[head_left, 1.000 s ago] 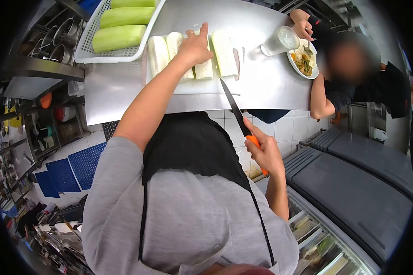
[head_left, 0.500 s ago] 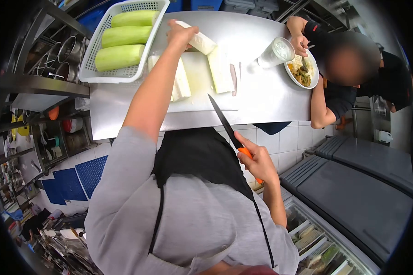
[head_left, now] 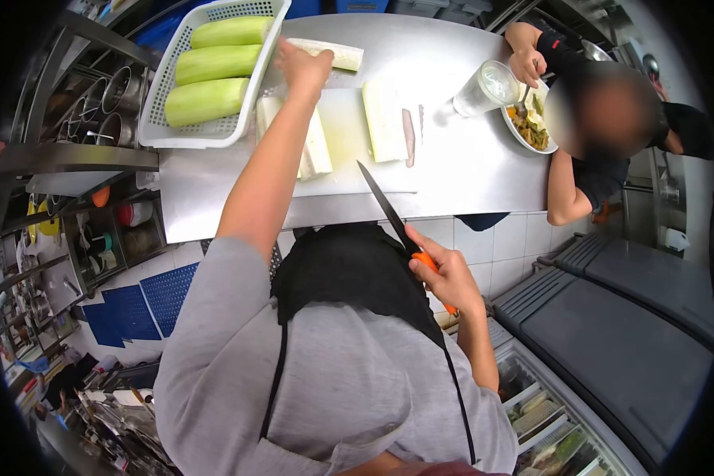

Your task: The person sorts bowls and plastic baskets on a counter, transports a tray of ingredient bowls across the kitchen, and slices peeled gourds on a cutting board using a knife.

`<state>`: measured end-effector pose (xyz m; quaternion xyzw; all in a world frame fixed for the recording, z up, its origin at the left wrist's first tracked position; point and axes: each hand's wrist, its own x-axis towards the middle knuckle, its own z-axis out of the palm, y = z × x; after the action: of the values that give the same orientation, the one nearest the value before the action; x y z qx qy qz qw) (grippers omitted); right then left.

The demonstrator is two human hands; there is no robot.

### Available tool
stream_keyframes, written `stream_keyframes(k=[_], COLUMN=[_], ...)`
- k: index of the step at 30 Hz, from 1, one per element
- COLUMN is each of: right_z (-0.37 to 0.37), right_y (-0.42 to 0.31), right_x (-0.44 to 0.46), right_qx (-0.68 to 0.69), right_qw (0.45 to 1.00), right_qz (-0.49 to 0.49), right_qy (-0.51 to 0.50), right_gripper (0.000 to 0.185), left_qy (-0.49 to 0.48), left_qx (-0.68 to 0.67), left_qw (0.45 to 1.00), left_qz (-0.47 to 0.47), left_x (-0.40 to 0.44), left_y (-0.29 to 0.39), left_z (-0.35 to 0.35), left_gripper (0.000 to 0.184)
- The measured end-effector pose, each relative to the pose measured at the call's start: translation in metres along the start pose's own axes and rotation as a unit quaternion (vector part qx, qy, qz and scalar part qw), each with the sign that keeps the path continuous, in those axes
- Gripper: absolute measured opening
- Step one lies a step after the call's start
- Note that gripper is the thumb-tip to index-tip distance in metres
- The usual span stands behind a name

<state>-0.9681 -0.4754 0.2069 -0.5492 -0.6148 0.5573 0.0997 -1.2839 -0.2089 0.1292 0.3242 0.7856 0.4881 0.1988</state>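
My right hand (head_left: 451, 279) is wrapped around the orange handle of a kitchen knife (head_left: 385, 197), its dark blade pointing up toward the cutting board. My left hand (head_left: 305, 70) is over the table's far side, beside the white basket, with thumb and fingers apart and slightly blurred. Just behind it lies a pale strip of gourd (head_left: 346, 55); whether the thumb touches it I cannot tell. On the white cutting board (head_left: 347, 178) rest a long gourd piece (head_left: 382, 123) at right and cut gourd pieces (head_left: 316, 147) at left, partly hidden by my forearm.
A white basket (head_left: 250, 119) holds three peeled green gourds (head_left: 218, 62). Thin peel-like strips (head_left: 409, 136) lie right of the board. A glass of water (head_left: 484, 87) stands near a plate of food (head_left: 531, 131), where another person (head_left: 603, 178) sits eating.
The gourd strip, held tilted in my left hand before, now lies flat farther back on the table. My left hand has shifted slightly toward the basket. The knife has barely moved.
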Motion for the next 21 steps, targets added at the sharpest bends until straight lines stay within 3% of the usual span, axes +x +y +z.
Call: stream_keyframes(k=[2,4,5,6,9,10,16,19,21], right_z=[-0.001,-0.003,-0.004,-0.004,-0.003,-0.002,0.003,0.004,0.004], right_y=[0.004,0.005,0.005,0.004,0.005,0.003,0.008,0.007,0.005], right_x=[0.000,0.002,0.003,0.004,0.006,0.005,-0.001,-0.002,-0.004], right_qx=[-0.010,-0.014,-0.011,-0.010,-0.003,-0.014,0.006,0.015,0.003], right_qw=[1.000,1.000,1.000,1.000,1.000,1.000,1.000,1.000,1.000], right_qz=[-0.009,-0.005,0.004,0.013,-0.003,-0.013,-0.008,-0.001,0.006], right_qy=[0.002,0.002,-0.002,-0.006,0.000,0.001,0.004,-0.003,-0.016], right_gripper=[0.060,0.059,0.059,0.059,0.058,0.058,0.058,0.058,0.059], left_qy=[-0.170,-0.330,-0.356,-0.375,-0.452,-0.463,-0.427,-0.357,-0.380], left_qx=[0.124,0.139,0.228,0.314,0.344,0.353,0.360,0.356,0.374], left_qw=[0.953,0.815,0.738,0.646,0.595,0.584,0.673,0.722,0.725], left_qz=[0.216,0.455,0.526,0.586,0.569,0.566,0.485,0.473,0.436], left_x=[-0.018,-0.046,-0.063,-0.077,-0.091,-0.086,-0.057,-0.041,-0.033], left_y=[0.003,0.001,0.006,0.011,0.013,0.017,0.030,0.026,0.030], left_z=[-0.015,-0.018,-0.020,-0.020,-0.015,-0.012,0.026,0.052,0.062], left_gripper=[0.093,0.079,0.073,0.068,0.067,0.061,0.059,0.061,0.061])
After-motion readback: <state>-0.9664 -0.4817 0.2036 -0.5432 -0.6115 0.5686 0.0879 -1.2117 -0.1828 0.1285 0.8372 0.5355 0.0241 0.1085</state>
